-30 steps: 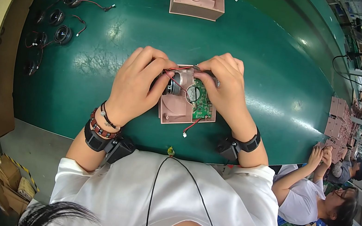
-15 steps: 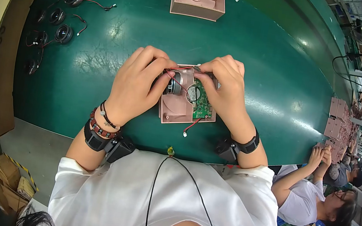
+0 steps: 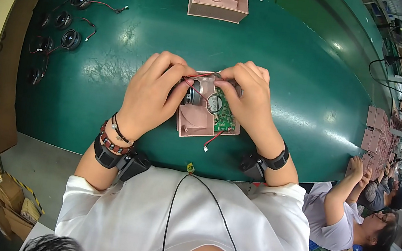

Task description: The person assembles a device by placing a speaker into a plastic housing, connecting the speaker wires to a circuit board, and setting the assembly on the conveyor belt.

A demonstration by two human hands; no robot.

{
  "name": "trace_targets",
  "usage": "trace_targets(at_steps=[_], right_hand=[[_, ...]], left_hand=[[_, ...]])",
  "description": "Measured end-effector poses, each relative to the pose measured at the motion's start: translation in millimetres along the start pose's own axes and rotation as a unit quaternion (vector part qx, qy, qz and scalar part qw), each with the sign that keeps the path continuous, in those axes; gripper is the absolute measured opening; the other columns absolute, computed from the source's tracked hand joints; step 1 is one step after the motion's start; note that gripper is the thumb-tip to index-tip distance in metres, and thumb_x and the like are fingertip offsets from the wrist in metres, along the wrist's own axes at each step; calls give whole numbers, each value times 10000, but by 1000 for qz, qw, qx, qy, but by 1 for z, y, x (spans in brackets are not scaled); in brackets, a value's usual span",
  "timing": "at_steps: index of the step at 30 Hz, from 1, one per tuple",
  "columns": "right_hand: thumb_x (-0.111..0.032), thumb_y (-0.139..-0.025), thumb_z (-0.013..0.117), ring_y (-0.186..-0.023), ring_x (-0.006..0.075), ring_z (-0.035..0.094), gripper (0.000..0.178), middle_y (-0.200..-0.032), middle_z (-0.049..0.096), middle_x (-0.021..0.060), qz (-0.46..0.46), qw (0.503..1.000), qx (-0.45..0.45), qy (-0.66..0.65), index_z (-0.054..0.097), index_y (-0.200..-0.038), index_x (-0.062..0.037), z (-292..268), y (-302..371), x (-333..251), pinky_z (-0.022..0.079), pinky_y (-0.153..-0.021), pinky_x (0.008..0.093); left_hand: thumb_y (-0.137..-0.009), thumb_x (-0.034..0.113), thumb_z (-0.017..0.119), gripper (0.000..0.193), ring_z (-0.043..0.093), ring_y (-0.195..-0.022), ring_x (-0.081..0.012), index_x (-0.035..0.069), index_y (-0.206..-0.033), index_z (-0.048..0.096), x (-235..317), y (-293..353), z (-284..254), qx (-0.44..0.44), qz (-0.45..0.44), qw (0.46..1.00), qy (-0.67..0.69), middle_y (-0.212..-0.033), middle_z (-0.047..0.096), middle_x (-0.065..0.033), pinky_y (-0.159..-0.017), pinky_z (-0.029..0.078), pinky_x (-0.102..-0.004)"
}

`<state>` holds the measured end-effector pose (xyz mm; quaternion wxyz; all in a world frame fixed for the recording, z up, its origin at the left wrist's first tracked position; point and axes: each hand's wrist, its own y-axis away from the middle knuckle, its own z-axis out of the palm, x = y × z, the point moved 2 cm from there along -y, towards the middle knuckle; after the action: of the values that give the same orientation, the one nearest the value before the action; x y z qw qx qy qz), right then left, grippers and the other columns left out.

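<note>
In front of me on the green table lies an open pink speaker housing (image 3: 192,130). A round black speaker (image 3: 195,94) sits in its left part, and a green circuit board (image 3: 224,123) fills the right. My left hand (image 3: 151,94) is closed at the housing's upper left, thumb and forefinger pinching the red and black speaker wire (image 3: 201,75). Across from it, my right hand (image 3: 251,97) pinches the wire's far end at the upper right; its tip is mostly covered by the fingers. A second red wire (image 3: 214,140) with a white plug hangs over the near edge.
Another pink housing (image 3: 218,10) with boards stands at the far side. Several loose speakers (image 3: 71,39) with wires lie at the left, near a cardboard box (image 3: 9,71). To the right, a co-worker (image 3: 338,218) sits by stacked pink housings (image 3: 373,128).
My hands stay nearly in place, with the wire between them a little straighter. At the right, the co-worker's hands and arms have shifted.
</note>
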<state>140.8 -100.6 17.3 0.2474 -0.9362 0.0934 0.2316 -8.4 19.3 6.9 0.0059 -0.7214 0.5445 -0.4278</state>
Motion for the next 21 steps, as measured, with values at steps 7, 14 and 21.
trace_targets(at_steps=[7,14,21], right_hand=[[-54,-738,731,-706,171,548,145,-755,606,4,29,999,11,-20,637,-847,-76,-9,-4,2,385,-773,312],[-39,-763,690,-741,167,551,124,-789,617,7,42,997,63,-13,632,-865,-79,-13,-6,6,388,-764,314],[-37,-787,664,-755,177,548,119,-845,600,27,47,996,77,-25,623,-890,-80,-6,-6,11,379,-772,312]], left_hand=[[-797,59,647,153,549,-822,-258,69,-949,643,-1,0,1,12,1,1000,8,-923,568,-58,-692,457,-355],[-777,55,661,175,539,-814,-262,68,-952,651,1,-1,-1,4,12,1000,20,-906,595,-60,-693,444,-353],[-766,36,662,164,537,-808,-257,59,-928,645,0,-1,1,9,9,1000,18,-900,597,-59,-695,443,-351]])
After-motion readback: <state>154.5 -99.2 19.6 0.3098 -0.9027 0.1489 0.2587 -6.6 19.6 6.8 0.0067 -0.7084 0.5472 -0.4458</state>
